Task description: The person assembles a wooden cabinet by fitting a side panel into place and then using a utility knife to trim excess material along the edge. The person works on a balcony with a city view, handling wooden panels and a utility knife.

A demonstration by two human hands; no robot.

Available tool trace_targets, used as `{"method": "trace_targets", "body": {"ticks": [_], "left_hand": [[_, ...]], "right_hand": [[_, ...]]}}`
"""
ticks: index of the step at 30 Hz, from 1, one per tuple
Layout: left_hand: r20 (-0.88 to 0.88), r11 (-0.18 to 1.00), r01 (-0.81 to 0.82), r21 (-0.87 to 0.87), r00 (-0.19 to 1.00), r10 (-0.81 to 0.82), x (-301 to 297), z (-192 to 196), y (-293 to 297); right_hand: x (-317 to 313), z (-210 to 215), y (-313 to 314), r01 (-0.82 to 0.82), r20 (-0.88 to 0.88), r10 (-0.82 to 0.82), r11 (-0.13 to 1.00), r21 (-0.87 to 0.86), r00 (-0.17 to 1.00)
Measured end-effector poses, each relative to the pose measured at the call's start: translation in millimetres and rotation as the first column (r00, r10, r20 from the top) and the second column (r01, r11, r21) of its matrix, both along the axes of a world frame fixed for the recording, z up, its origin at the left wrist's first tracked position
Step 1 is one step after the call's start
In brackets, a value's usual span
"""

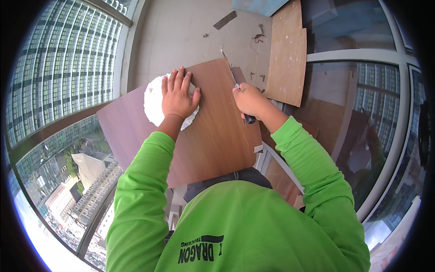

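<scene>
A brown wood-grain board lies across in front of me, its near edge close to my body. My left hand rests flat, fingers stretched, on a crumpled white sheet, paper or cloth, that lies on the board. At the board's right edge, my right hand is closed round the black handle of a thin-bladed hand tool. Its narrow metal blade points away from me along that edge, with the tip by the far corner. Whether it is a knife or another tool I cannot tell.
Windows with metal frames stand on the left, glass panels on the right. A light wooden panel leans at the far right. On the tiled floor lie a dark strip and several brown scraps. A blue sheet is beyond.
</scene>
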State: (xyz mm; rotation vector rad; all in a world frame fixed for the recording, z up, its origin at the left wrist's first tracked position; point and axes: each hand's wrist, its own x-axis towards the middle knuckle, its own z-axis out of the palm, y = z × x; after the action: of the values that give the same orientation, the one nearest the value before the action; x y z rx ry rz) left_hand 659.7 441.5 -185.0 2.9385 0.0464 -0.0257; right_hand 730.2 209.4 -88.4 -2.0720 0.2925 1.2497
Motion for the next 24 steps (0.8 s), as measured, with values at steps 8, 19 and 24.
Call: {"method": "trace_targets", "body": {"ticks": [8,19,24], "left_hand": [[0.020,1.000,-0.003,-0.015,1.000,0.003,-2,-1,2],[0.014,1.000,-0.006,-0.017,1.000,0.006,-3,-2,1],[0.011,1.000,0.004,0.000,1.000,-0.004,-2,-1,-1]], "right_hand": [[8,33,-3,0.049,0.014,-0.049,0.999,0.012,0.999],[14,19,3,0.073,-0.008,-0.072,0.995,0.065,0.997],[13,-2,12,0.032,0.047,-0.034,0.999,0.031,0.998]]}}
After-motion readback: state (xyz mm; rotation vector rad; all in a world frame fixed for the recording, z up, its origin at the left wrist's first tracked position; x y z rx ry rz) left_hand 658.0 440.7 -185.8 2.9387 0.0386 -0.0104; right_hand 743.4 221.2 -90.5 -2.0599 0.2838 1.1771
